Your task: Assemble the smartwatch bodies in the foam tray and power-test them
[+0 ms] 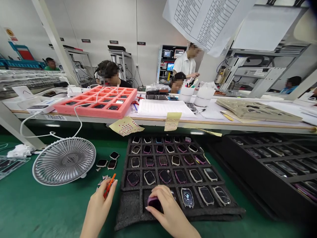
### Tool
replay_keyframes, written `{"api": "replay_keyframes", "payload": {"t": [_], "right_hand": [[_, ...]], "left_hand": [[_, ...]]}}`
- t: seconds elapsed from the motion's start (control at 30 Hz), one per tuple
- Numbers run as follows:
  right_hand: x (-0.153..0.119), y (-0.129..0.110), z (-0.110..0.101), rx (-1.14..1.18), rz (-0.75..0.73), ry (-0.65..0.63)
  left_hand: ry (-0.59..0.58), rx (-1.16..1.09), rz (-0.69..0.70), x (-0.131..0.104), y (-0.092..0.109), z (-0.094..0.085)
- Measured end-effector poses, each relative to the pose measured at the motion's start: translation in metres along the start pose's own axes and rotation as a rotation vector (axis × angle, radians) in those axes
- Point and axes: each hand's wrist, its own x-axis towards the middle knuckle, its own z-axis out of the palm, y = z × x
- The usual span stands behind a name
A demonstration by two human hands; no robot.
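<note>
Fingers (160, 191) of my right hand (170, 210) are closed on a purple watch (153, 201). It is by the near edge of a soft dark tray (130, 203), at the second pocket from the near left corner. I can't tell if it touches the bottom of the pocket. On my left hand (101, 197) the fingers are pinched together on a thin orange stick (111, 182). That hand is over the green bench (56, 211), near the tray's left edge. Small bits (101, 181) lie just past it. A little farther back, three loose watches (112, 164) lie near each other on the bench.

In the tray's near row there are more watches (187, 197), one mostly hidden by my right hand. The four rows behind have watches all the way across, up to the far edge. So I think most are in the tray, and three lie outside it. I can't tell by looking which ones are done.

A round fan (64, 161) sits left of the loose watches. Past the tray's right edge is a black box (247, 175) with more watches. Beyond the bench's far edge, a pink tray (99, 113) sits on a shelf (195, 124).
</note>
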Motion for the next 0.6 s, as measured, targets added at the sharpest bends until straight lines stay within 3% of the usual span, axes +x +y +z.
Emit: {"api": "replay_keyframes", "payload": {"t": [0.13,0.23,0.37,0.6], "right_hand": [[-0.007,0.006,0.001,0.143,0.061,0.04],[-0.007,0.005,0.0,0.125,0.116,0.044],[-0.002,-0.004,0.0,-0.083,0.069,0.043],[0.011,-0.007,0.013,-0.438,0.044,0.053]], "left_hand": [[-0.061,-0.052,0.085,-0.01,0.018,0.002],[-0.162,-0.096,0.15,-0.019,0.034,0.009],[-0.252,-0.137,0.194,-0.025,0.044,0.017],[-0.277,-0.135,0.192,-0.03,0.046,0.014]]}}
